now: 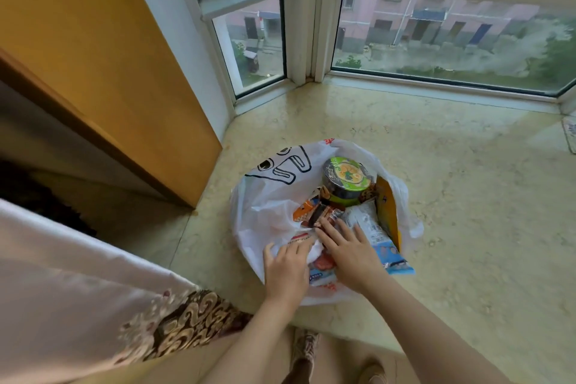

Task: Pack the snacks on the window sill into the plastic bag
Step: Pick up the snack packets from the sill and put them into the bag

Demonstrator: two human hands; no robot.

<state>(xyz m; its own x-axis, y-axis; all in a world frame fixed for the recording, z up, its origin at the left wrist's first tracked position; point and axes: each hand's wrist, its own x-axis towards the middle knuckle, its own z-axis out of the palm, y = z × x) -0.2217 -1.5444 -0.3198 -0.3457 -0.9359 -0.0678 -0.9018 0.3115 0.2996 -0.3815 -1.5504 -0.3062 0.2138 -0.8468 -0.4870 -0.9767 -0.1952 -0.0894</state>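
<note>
A white plastic bag (271,196) with black print lies open on the marble window sill (452,196). Inside it stand a green instant-noodle bowl (346,179), a yellow packet (388,212), a white-and-blue packet (374,234) that pokes out over the bag's near edge, an orange wrapper (307,207) and a small brown wrapper (325,215). My left hand (285,271) grips the bag's near rim. My right hand (349,251) lies flat over the snacks, its fingertips touching the brown wrapper. A red-and-white packet (322,262) shows between my hands.
An orange wooden panel (109,72) stands left of the sill. Window frames (307,25) close off the back. A white curtain with a brown patterned hem (93,290) hangs at the lower left. A flat item (570,134) lies at the sill's far right edge.
</note>
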